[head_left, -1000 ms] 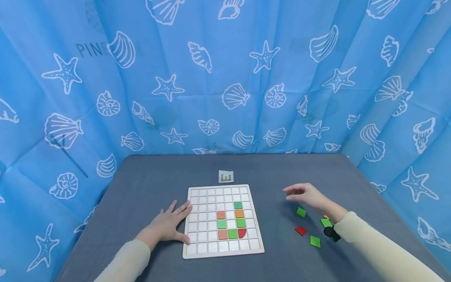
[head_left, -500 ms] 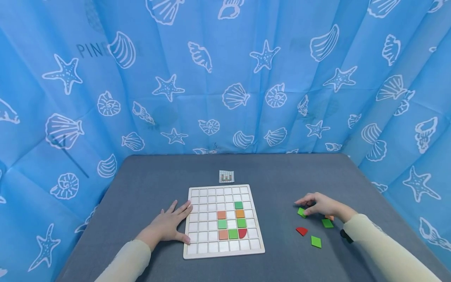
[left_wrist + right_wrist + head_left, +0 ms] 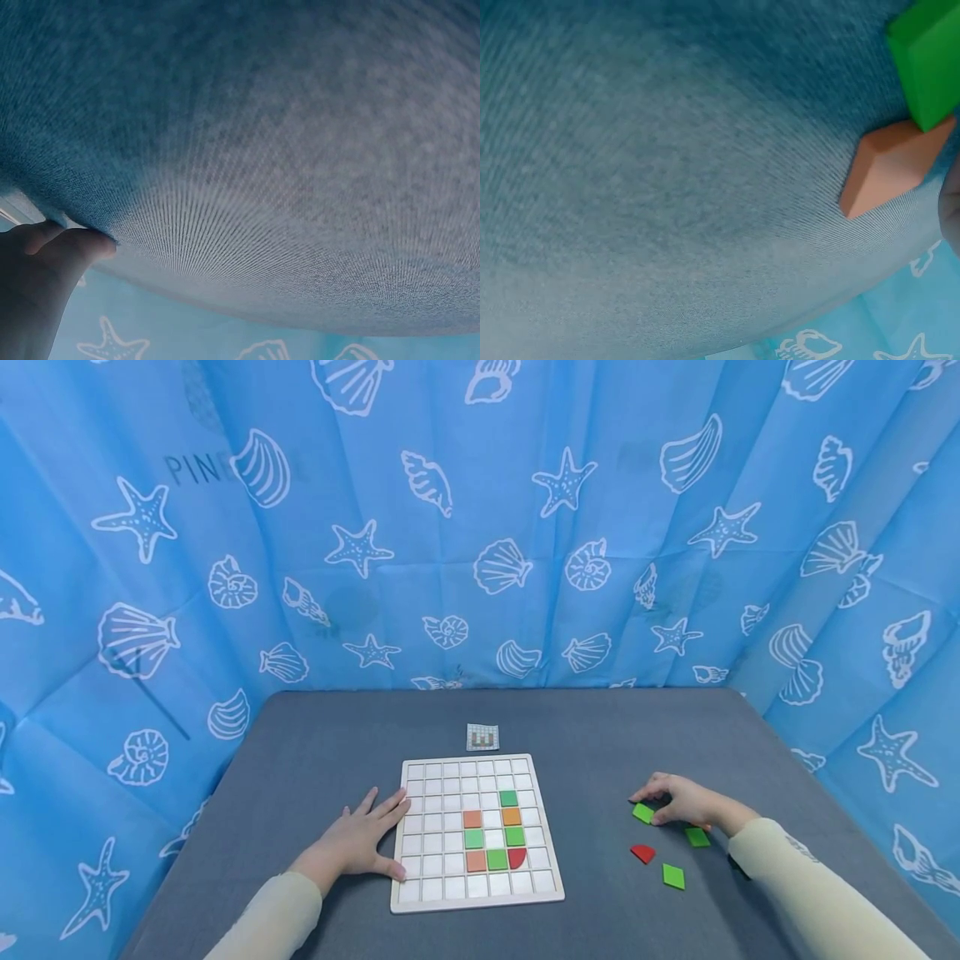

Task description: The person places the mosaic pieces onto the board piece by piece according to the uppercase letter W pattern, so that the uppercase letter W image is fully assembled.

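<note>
In the head view, a white gridded board (image 3: 440, 887) lies on the table with several green, orange and red tiles in its squares. My left hand (image 3: 356, 842) rests at its left edge, fingers spread, with fingertips and thumb on the frame. On the right, my right hand (image 3: 684, 800) is low over the table, thumb and fingers curled about the edges of a green tile (image 3: 642, 812). Near that hand, the right wrist view has another green tile (image 3: 934, 64) against an orange tile (image 3: 896, 165); only a sliver of the hand shows there.
A red quarter-round tile (image 3: 642, 853) and a green square tile (image 3: 673, 876) lie below the right hand. A small printed card (image 3: 482, 737) sits behind the board. Around the grey table (image 3: 360, 718) hangs a blue shell-print curtain (image 3: 480, 527).
My right hand has moved right and down to the table, and its thumb and fingers have come around the green tile. The left hand and board have stayed in place.
</note>
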A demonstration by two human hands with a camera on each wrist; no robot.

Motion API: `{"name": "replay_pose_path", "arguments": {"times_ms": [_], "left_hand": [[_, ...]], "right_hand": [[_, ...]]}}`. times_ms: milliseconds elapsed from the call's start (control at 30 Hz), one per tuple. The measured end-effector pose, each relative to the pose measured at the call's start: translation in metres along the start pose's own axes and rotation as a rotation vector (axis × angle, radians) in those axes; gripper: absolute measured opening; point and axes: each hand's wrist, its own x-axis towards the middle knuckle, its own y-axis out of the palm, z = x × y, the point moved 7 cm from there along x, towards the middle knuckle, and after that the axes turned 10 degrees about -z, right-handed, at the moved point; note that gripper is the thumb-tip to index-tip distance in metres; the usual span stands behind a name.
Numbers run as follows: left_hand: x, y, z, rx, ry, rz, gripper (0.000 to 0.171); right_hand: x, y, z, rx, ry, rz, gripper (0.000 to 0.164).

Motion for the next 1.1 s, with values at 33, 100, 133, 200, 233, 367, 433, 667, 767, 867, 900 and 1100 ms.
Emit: {"name": "replay_pose_path", "arguments": {"times_ms": [33,100,133,200,233,367,433,667,767,867,900,1100], "left_hand": [[0.000,0.000,0.000,0.004,-0.001,-0.001,0.109],[0.000,0.000,0.000,0.008,-0.001,-0.003,0.110],[0.000,0.000,0.000,0.010,-0.002,-0.005,0.110],[0.000,0.000,0.001,0.011,-0.001,-0.008,0.110],[0.000,0.000,0.001,0.016,-0.001,-0.008,0.110],[0.001,0.001,0.001,0.009,0.004,-0.009,0.110],[0.001,0.001,0.001,0.014,0.004,-0.007,0.109],[0.003,0.002,0.002,0.020,-0.002,-0.011,0.109],[0.002,0.002,0.002,0.023,-0.007,-0.008,0.109],[0.001,0.003,0.002,0.022,-0.006,-0.004,0.109],[0.001,0.003,0.002,0.020,-0.007,-0.002,0.109],[0.001,0.001,0.000,0.015,-0.005,-0.006,0.109]], "right_hand": [[0.000,0.000,0.000,0.002,-0.002,-0.008,0.033],[0.001,0.000,-0.002,0.005,-0.002,-0.024,0.030],[0.001,0.000,-0.002,0.007,0.002,-0.032,0.029],[0.001,0.000,-0.003,0.011,0.019,-0.051,0.026],[0.001,0.000,-0.004,0.013,0.030,-0.062,0.024],[0.001,0.000,-0.001,-0.001,0.060,-0.116,0.021],[0.000,0.000,0.001,0.004,0.083,-0.147,0.021],[-0.002,0.000,0.011,-0.005,0.172,-0.240,0.018],[-0.003,0.000,0.014,-0.001,0.206,-0.242,0.012],[-0.003,0.000,0.018,0.038,0.244,-0.233,0.006],[-0.003,0.000,0.020,0.050,0.251,-0.229,0.005],[-0.003,0.001,0.031,0.135,0.350,-0.250,0.006]]}}
